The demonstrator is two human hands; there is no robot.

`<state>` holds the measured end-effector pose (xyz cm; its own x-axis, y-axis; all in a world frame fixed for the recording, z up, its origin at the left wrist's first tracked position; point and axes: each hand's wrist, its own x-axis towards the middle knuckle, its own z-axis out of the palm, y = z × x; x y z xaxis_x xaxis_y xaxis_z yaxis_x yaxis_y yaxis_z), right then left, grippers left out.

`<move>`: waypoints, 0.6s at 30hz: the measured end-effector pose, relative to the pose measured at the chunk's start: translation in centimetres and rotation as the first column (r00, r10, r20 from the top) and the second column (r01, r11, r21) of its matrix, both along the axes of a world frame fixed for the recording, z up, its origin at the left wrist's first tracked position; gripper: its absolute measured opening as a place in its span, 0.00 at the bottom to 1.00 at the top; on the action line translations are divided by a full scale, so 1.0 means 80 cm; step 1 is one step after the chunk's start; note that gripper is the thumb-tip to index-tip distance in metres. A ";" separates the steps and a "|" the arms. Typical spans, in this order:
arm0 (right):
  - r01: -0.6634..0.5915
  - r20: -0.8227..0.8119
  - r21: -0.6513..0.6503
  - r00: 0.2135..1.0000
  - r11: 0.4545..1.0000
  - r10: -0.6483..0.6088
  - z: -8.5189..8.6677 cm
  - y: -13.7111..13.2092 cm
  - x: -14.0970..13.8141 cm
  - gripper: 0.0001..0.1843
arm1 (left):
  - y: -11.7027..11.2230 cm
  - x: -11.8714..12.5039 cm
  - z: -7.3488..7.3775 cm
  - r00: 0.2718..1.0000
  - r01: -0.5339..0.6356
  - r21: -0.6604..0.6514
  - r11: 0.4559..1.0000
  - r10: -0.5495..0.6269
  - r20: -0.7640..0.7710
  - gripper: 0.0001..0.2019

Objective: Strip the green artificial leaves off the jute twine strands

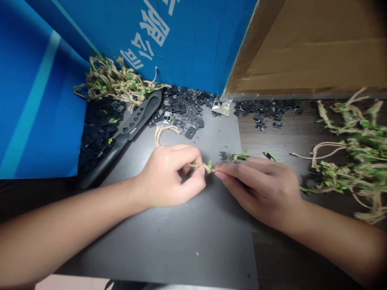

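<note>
Bare left forearm (69, 225) fills lower L of frame, bare right forearm (341, 237) comes in from lower R. Both reach to ctr over a flat, smooth grey sheet (187, 245), which lies on a dark wood-grain tabletop (272, 262).

Held thing = short tan twine cord w/ small green leaf bits (208, 166), at ctr of frame, stretched btwn the hands. Left hand (178, 177): grip clamped on cord, thumb vs. curled forefinger. Right hand (266, 185): grip also closed on cord, fingertips pinching its R end — the two hands nearly meet.

Just beyond left hand, loose tan twine strands (165, 131); can't tell if same cord. By right hand, a small green leafy sprig (240, 155) + a tiny dark notched pc (223, 155).

Upper L: tangled heap of tan-and-green leafy twine (117, 82); similar tan-and-green twine pile (359, 149) at R edge. Long black tool w/ holes along its broad end (139, 114) lies diagonally, L of ctr. Small flat black plastic pcs (175, 100) scattered upper ctr, w/ a small clear plastic bag (223, 108) alongside. Bg: blue panel w/ white characters (196, 40), plain brown cardboard (317, 48) upper R.
</note>
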<state>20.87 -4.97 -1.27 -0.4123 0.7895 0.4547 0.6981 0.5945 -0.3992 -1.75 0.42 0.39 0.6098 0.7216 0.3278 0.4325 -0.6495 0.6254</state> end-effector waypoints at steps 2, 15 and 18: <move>-0.001 0.034 0.010 0.999 1.000 0.001 0.000 0.002 -0.001 0.04 | 0.000 0.000 -0.001 1.000 0.016 0.008 1.000 -0.016 0.002 0.09; -0.010 0.175 0.222 0.984 0.975 -0.030 0.004 -0.001 -0.001 0.07 | -0.002 0.001 -0.001 0.992 0.119 0.038 0.992 -0.117 -0.040 0.07; -0.074 0.177 0.235 0.984 0.969 0.032 0.002 -0.002 -0.001 0.07 | -0.002 0.000 -0.001 0.991 0.125 0.040 0.991 -0.123 -0.042 0.08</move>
